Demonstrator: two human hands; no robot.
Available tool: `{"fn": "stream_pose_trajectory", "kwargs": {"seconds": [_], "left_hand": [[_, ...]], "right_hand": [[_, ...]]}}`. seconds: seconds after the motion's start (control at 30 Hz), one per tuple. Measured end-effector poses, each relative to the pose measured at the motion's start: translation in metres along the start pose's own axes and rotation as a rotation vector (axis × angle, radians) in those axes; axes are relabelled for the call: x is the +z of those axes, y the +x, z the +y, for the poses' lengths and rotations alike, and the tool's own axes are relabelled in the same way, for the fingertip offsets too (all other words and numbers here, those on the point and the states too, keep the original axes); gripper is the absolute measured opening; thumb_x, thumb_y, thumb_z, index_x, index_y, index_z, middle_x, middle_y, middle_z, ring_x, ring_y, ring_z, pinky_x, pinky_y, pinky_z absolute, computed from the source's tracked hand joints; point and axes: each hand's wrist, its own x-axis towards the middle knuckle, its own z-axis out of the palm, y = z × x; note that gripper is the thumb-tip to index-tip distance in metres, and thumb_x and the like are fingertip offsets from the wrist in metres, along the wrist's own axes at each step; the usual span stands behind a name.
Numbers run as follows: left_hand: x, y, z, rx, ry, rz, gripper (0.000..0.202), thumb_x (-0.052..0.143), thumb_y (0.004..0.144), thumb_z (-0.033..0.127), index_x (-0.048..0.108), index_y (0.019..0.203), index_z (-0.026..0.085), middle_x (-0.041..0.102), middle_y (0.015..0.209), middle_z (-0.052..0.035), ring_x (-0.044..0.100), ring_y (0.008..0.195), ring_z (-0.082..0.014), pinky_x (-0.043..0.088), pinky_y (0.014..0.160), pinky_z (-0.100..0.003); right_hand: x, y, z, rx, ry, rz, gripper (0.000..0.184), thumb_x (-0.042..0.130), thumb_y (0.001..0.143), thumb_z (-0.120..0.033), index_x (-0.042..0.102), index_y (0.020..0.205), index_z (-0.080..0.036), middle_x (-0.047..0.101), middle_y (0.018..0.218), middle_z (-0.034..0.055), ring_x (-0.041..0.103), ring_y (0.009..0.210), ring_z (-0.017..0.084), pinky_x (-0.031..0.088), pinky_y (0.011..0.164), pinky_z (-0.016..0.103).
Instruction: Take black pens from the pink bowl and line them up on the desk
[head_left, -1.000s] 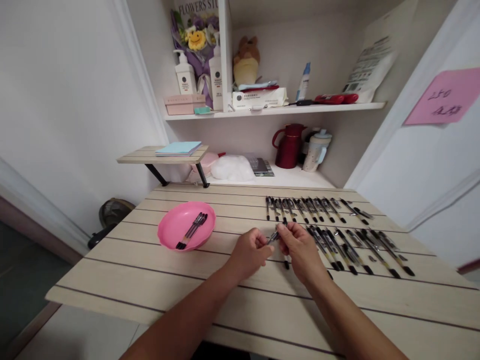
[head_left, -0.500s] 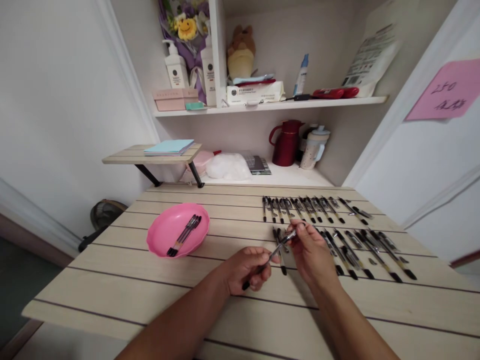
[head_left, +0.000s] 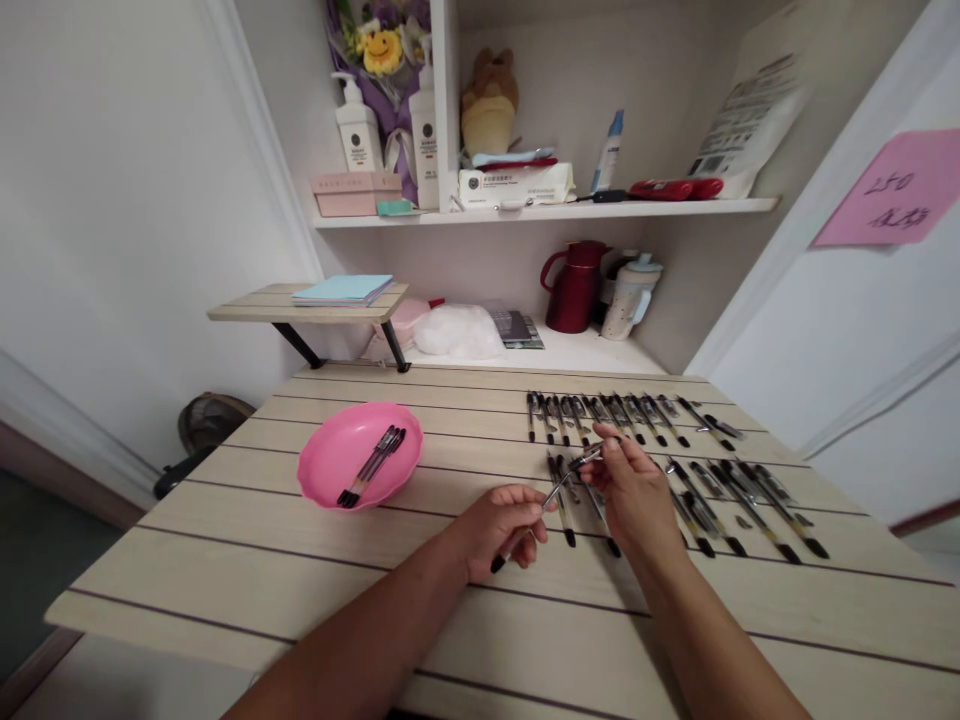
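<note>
Between my two hands a slim pen (head_left: 556,489) with a black end is held at a slant over the table. My left hand (head_left: 506,535) is closed around its lower part, the black tip poking out below the fingers. My right hand (head_left: 634,490) pinches its upper part with thumb and fingers; I cannot tell whether this end is joined or a separate piece. Beneath and beside the right hand lie rows of disassembled-looking pens and small parts (head_left: 705,510). A pink bowl (head_left: 319,470) to the left holds several black pens (head_left: 371,465).
Another row of pen parts (head_left: 600,415) lies further back on the slatted table (head_left: 247,560). A small raised stand (head_left: 247,302) bears blue paper (head_left: 345,288) at the back left. Behind are a red jug (head_left: 574,290), a tumbler (head_left: 628,300) and a loaded shelf (head_left: 615,208).
My right hand has moved slightly up and to the right, with the pen's upper part in its fingers. My left hand has shifted slightly right and up, still closed on the pen.
</note>
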Motion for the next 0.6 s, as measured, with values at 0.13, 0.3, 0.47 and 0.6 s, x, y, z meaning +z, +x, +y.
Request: {"fn": "stream_pose_trajectory", "kwargs": {"seconds": [0.13,0.3,0.47,0.6], "left_hand": [[0.000,0.000,-0.002,0.012,-0.050,-0.042,0.036,0.062,0.068,0.035,0.053,0.098,0.017,0.057,0.064,0.0016,0.053,0.043,-0.0076,0.036,0.041,-0.018],[0.003,-0.002,0.000,0.026,-0.087,-0.058,0.042,0.061,0.068,0.032,0.052,0.106,0.017,0.059,0.069,0.0003,0.052,0.041,-0.0065,0.029,0.036,-0.016],[0.005,-0.001,0.001,0.108,-0.123,-0.031,0.037,0.058,0.070,0.032,0.052,0.103,0.016,0.058,0.069,0.0005,0.043,0.035,-0.0034,0.020,0.032,-0.017],[0.006,0.000,-0.001,0.146,-0.089,0.032,0.034,0.057,0.073,0.040,0.050,0.097,0.017,0.057,0.065,0.0016,0.042,0.035,-0.0039,0.020,0.032,-0.017]], "right_hand": [[0.005,-0.005,-0.005,0.075,-0.082,-0.133,0.049,0.063,0.068,-0.047,0.060,0.106,-0.016,0.059,0.061,-0.0010,0.051,0.047,0.009,0.042,0.046,0.023],[0.010,-0.008,-0.012,0.086,-0.186,-0.235,0.048,0.063,0.068,-0.046,0.060,0.105,-0.016,0.059,0.062,-0.0011,0.050,0.048,0.010,0.041,0.047,0.023],[0.017,-0.013,-0.018,0.075,-0.266,-0.309,0.040,0.064,0.066,-0.043,0.063,0.094,-0.015,0.057,0.059,-0.0024,0.049,0.049,0.009,0.040,0.049,0.023],[0.022,-0.018,-0.017,0.037,-0.329,-0.319,0.035,0.063,0.068,-0.044,0.063,0.087,-0.015,0.056,0.055,-0.0031,0.049,0.050,0.010,0.039,0.051,0.022]]}}
